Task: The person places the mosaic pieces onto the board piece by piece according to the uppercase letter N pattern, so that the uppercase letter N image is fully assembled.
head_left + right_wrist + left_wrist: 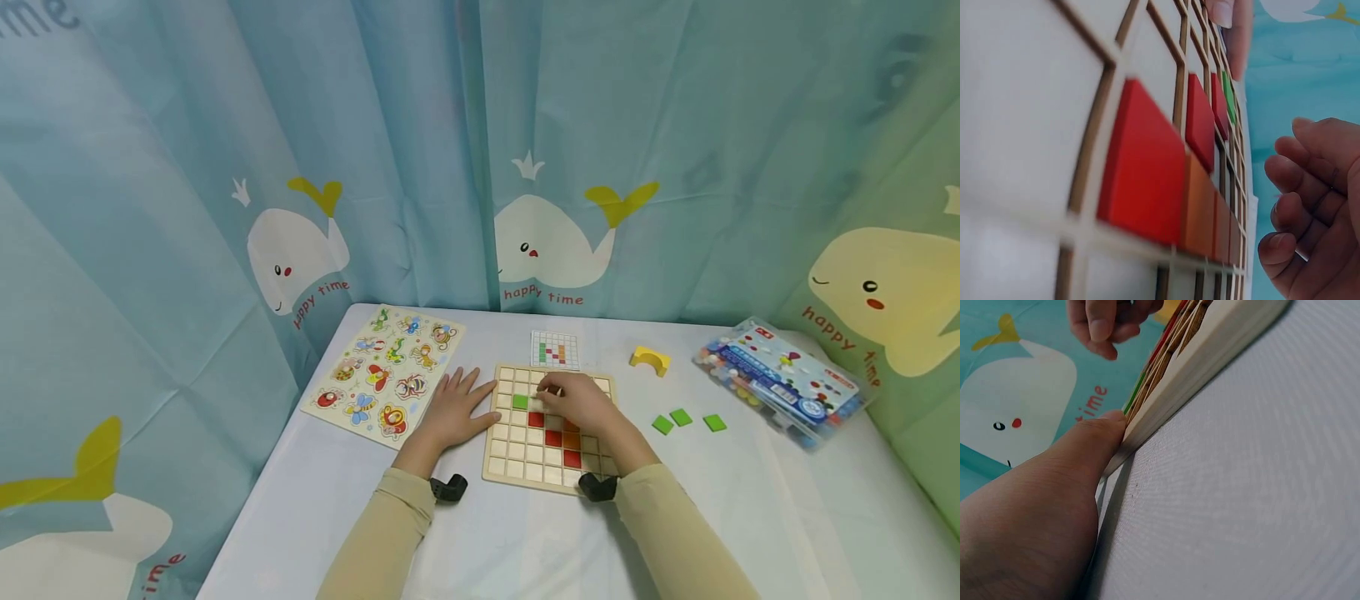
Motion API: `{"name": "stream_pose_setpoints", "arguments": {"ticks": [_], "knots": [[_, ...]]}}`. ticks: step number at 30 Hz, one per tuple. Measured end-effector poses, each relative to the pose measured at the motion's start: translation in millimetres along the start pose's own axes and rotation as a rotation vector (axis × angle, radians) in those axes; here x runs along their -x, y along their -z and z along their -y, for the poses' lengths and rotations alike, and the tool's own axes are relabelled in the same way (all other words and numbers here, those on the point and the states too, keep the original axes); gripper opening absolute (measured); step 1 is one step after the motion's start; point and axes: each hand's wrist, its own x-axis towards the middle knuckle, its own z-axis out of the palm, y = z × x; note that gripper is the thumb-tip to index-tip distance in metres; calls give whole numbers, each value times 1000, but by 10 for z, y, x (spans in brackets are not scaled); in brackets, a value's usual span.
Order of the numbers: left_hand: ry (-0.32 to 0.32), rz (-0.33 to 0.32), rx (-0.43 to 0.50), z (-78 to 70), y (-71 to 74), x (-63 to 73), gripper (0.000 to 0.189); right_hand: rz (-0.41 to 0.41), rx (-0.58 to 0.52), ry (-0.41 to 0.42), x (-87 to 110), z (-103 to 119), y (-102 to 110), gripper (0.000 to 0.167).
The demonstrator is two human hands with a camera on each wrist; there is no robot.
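Observation:
A wooden grid board lies on the table. Set in its cells are a green tile, a diagonal of red tiles and a short row of orange tiles, partly covered by my right hand. My left hand lies flat with fingers spread at the board's left side, its thumb against the edge. Over the board's upper middle hovers my right hand, close to the green tile. Its fingers are loosely curled, with nothing visible between them in the right wrist view.
Behind the board lies a pattern card with coloured squares. Right of it are a yellow arch block, loose green tiles and a clear plastic box of colourful pieces. An insect picture board lies at left. Curtains stand behind the table.

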Motion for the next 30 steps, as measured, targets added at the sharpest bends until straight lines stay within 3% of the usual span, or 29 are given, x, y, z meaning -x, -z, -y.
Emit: {"name": "stream_pose_setpoints", "arguments": {"ticks": [15,30], "knots": [[1,0,4,-20,19,10,69,-69,21,-59,372,-267,339,18],[-3,1,-3,-25,24,14,69,-169,67,-148,800,-729,633,31]]}}
